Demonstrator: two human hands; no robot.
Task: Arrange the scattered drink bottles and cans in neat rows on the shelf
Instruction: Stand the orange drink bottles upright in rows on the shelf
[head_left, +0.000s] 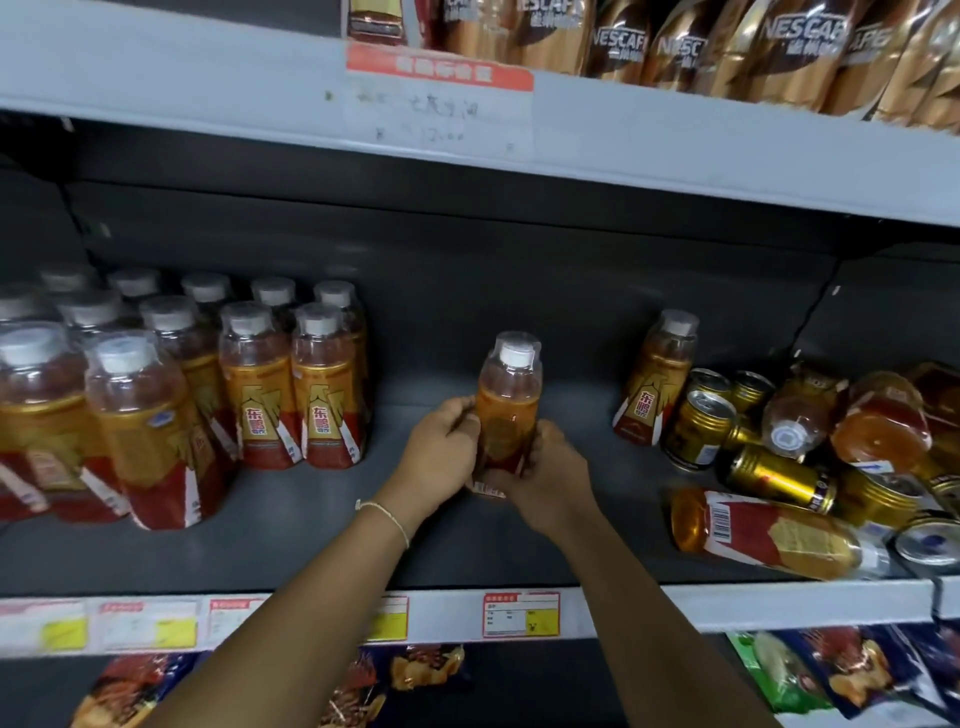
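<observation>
An upright orange drink bottle (508, 400) with a white cap stands in the middle of the grey shelf (322, 530). My left hand (441, 457) grips its left side and my right hand (545, 483) grips its lower right side. Neat rows of the same bottles (197, 384) fill the shelf's left part. One more bottle (655, 382) stands upright at the right. Beside it lies a jumble of gold cans (701, 426) and fallen bottles (763, 535).
The upper shelf edge (675, 150) overhangs with a price tag; coffee bottles (727, 47) stand on it. Price labels (521, 614) line the front rail. Snack bags (831, 670) hang below. Bare shelf lies between the rows and the held bottle.
</observation>
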